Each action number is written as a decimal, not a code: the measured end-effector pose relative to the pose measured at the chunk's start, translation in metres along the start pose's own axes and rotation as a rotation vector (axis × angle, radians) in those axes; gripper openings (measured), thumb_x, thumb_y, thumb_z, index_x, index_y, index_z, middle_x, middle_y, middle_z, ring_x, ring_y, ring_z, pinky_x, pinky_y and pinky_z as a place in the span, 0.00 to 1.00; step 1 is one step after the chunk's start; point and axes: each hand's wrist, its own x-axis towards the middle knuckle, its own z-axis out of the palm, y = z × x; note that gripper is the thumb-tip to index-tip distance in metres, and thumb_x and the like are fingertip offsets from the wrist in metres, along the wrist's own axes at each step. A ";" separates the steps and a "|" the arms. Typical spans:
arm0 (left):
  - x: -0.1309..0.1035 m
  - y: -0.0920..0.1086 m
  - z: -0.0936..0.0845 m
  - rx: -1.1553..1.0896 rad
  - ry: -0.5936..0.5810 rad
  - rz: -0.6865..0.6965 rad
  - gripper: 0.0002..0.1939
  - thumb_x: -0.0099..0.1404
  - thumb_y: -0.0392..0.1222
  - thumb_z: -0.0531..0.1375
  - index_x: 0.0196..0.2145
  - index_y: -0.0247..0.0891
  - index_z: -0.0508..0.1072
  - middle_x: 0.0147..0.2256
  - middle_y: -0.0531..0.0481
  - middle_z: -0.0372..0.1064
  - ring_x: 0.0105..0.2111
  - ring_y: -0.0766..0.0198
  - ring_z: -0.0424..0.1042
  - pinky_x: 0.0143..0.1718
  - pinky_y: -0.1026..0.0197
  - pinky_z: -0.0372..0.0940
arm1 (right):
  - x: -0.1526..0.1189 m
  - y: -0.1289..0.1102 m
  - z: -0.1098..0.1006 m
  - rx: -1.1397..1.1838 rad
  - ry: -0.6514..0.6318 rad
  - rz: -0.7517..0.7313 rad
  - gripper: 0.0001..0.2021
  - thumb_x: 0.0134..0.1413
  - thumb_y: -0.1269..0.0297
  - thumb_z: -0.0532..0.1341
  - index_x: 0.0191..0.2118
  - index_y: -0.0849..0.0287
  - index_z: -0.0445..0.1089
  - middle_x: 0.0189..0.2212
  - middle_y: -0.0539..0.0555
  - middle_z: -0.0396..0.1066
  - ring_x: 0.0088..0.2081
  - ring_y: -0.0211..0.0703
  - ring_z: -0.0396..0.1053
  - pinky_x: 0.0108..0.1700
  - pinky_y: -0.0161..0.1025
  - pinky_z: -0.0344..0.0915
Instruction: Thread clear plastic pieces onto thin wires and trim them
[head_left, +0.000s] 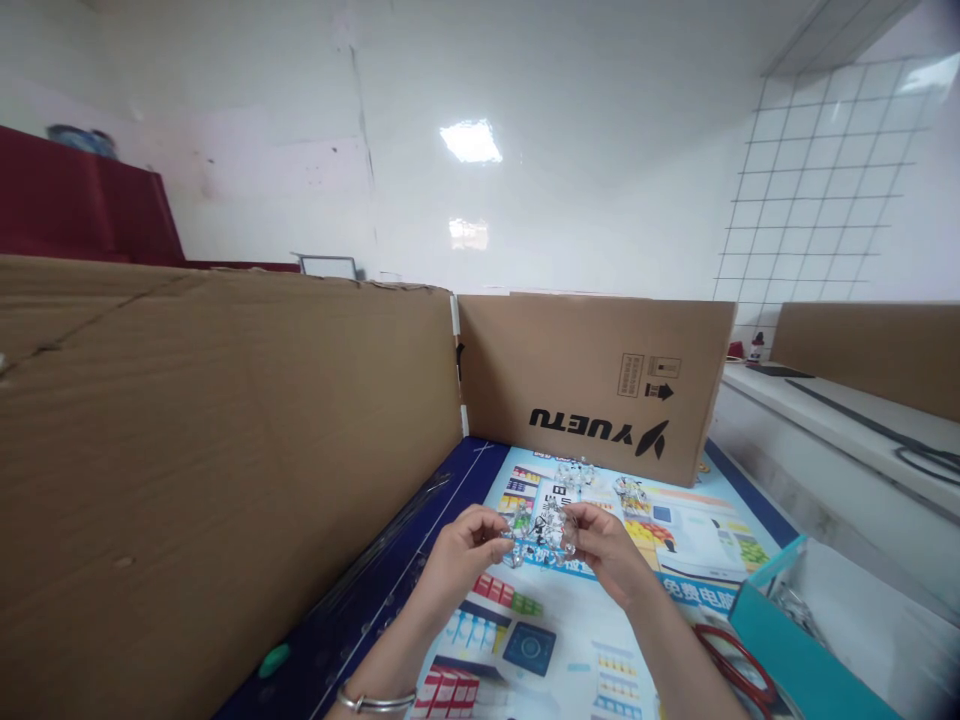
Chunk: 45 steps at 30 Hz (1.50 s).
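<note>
Both hands meet over the printed table cover, with a cluster of clear, shiny plastic pieces (pixel 551 530) between them. My left hand (pixel 469 545) pinches the left end of the cluster between thumb and fingers. On the other side, my right hand (pixel 607 550) grips its right end with the fingertips. Dark marks show in the middle of the cluster, but its exact kind is too small to make out. Just beyond the hands lie another clear piece (pixel 576 473) and a clear piece with yellowish tints (pixel 630 491).
Cardboard walls (pixel 300 400) stand at the left and the back (pixel 577 370). A teal box (pixel 814 650) at the right front holds clear pieces (pixel 796 610). Beside it lie red loop-shaped handles (pixel 733 664). A small green object (pixel 274 660) rests at the left edge.
</note>
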 end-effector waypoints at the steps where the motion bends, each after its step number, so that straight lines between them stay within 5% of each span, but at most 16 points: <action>1: 0.000 0.000 0.000 -0.006 0.000 -0.002 0.05 0.51 0.36 0.63 0.28 0.35 0.70 0.32 0.51 0.62 0.26 0.69 0.62 0.27 0.66 0.61 | 0.000 0.000 -0.001 0.001 0.004 0.002 0.15 0.38 0.68 0.68 0.37 0.57 0.71 0.28 0.49 0.64 0.28 0.36 0.63 0.30 0.37 0.63; 11: 0.001 0.004 -0.008 -0.047 0.038 -0.043 0.07 0.51 0.36 0.63 0.30 0.35 0.70 0.29 0.53 0.64 0.28 0.68 0.63 0.29 0.67 0.60 | 0.000 -0.003 -0.001 -0.001 0.035 0.003 0.15 0.36 0.68 0.68 0.36 0.58 0.71 0.27 0.49 0.65 0.28 0.36 0.64 0.29 0.35 0.63; 28: 0.000 -0.031 0.005 -0.067 0.009 -0.138 0.11 0.49 0.41 0.65 0.30 0.34 0.70 0.26 0.53 0.67 0.25 0.68 0.66 0.28 0.65 0.62 | 0.004 0.019 -0.020 -0.035 0.100 0.057 0.16 0.34 0.69 0.66 0.36 0.59 0.71 0.26 0.49 0.67 0.27 0.36 0.65 0.28 0.35 0.64; 45: 0.002 -0.045 0.007 -0.081 0.072 -0.133 0.14 0.47 0.40 0.66 0.32 0.34 0.71 0.27 0.51 0.68 0.27 0.67 0.67 0.29 0.64 0.62 | 0.005 0.021 -0.037 -0.087 0.125 0.073 0.16 0.32 0.69 0.66 0.35 0.58 0.71 0.26 0.48 0.68 0.26 0.35 0.65 0.30 0.36 0.63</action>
